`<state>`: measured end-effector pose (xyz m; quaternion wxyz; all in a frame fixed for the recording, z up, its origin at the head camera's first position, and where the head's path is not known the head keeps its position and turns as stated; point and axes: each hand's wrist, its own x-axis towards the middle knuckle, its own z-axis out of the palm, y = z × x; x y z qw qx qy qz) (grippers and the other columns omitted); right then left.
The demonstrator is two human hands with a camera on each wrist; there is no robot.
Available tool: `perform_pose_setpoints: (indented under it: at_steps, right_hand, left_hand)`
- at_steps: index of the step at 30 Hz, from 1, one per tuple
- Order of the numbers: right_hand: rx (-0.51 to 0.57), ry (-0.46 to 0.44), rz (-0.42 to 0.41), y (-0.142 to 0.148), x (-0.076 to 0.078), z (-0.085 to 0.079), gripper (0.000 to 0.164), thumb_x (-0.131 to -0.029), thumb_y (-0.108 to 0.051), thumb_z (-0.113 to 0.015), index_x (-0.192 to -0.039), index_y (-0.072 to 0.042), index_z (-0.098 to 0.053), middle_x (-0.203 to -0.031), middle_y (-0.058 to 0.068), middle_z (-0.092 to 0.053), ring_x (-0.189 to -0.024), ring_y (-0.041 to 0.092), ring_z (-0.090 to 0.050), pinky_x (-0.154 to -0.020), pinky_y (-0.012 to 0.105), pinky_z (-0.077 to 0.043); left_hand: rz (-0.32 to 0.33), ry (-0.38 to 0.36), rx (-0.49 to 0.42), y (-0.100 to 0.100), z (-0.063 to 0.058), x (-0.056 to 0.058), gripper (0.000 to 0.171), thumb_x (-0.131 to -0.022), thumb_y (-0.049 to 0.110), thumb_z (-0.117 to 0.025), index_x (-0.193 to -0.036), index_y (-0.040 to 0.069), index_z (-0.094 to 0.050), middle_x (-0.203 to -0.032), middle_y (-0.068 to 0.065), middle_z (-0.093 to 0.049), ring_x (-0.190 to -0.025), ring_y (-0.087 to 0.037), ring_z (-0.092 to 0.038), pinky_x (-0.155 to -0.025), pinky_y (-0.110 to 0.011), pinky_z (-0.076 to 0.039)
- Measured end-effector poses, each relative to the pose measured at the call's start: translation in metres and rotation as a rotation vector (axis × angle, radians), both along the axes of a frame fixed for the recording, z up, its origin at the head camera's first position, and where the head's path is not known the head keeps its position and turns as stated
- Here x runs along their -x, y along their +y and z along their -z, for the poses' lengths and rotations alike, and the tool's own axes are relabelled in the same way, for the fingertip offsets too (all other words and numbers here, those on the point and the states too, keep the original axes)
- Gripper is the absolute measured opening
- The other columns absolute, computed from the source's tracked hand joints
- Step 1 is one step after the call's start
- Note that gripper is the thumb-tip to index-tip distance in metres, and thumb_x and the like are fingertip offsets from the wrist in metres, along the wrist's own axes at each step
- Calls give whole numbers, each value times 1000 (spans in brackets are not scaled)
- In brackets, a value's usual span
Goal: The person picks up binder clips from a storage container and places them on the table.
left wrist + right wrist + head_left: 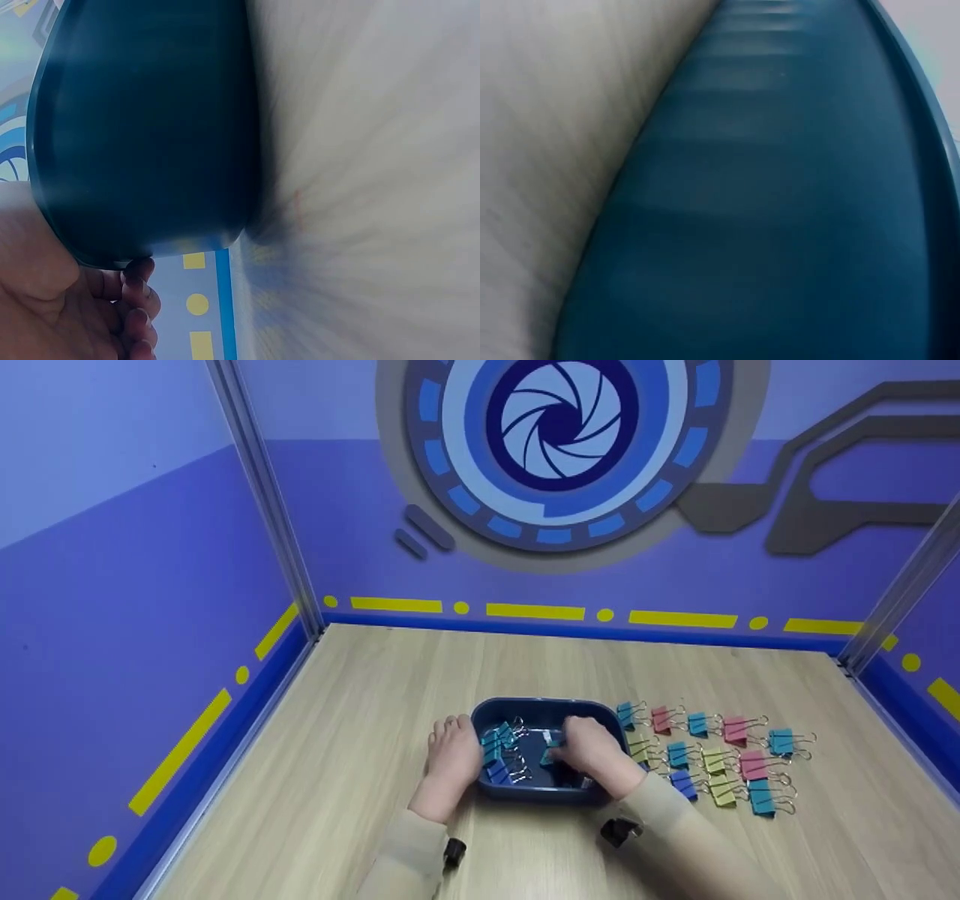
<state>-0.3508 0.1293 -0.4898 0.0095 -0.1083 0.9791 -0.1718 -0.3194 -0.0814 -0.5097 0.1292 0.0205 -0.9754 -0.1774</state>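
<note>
A dark blue plastic box stands on the wooden table, its wall filling much of the left wrist view. My left hand holds the box's left rim, thumb at the edge and fingers curled against the outer side. Reaching in over the right side, my right hand pinches a teal binder clip inside the box. Several clips lie along the box's left end, among them a teal clip and a blue clip. The right wrist view shows only the box's outer wall, with the right hand out of sight.
Right of the box, binder clips lie in rough rows, including a red clip, a yellow clip, a blue clip and a teal clip. Blue printed panels enclose the table at the back and sides.
</note>
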Motion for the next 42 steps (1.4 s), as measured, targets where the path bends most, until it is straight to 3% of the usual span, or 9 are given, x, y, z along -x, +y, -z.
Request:
perform_pose_setpoints:
  at_steps: [5,9,18,26,42]
  right_hand:
    - [119,39,-56,6,1,2,28,-67,-21,-84,-82,-6,-65,-76,3,-67,-69,14,-60,-67,35,-51]
    - [182,51,-82,10,3,6,19,-65,-13,-85,-76,-9,-70,-73,-1,-69,-69,11,-62,-69,33,-52]
    - [313,36,-114,22,7,11,11,-68,-11,-82,-73,-13,-73,-68,-4,-69,-61,6,-58,-62,28,-50]
    - [438,-4,-143,31,6,2,9,-71,-12,-80,-77,-12,-73,-72,-1,-71,-62,6,-58,-59,26,-48]
    - [528,-48,-127,55,-10,-19,9,-78,-14,-75,-87,-12,-73,-82,2,-68,-67,12,-57,-59,24,-48]
  left_hand:
    - [-1,-20,-6,0,-1,0,26,-86,14,-56,-106,-2,-54,-103,-19,-57,-98,-35,-49,-83,-45,-40]
    - [-7,-32,-12,0,-3,-1,26,-87,13,-54,-107,-2,-54,-104,-19,-57,-99,-34,-49,-83,-45,-40]
    - [1,-22,-14,1,-2,-1,26,-86,13,-56,-107,-2,-54,-104,-19,-57,-98,-34,-49,-82,-44,-40]
    - [5,-15,-6,-1,-2,-1,26,-85,13,-56,-106,-1,-54,-103,-18,-57,-97,-33,-48,-81,-44,-40]
    - [-5,-39,-12,0,-1,0,26,-87,14,-55,-108,-1,-53,-105,-18,-56,-99,-34,-48,-84,-45,-39]
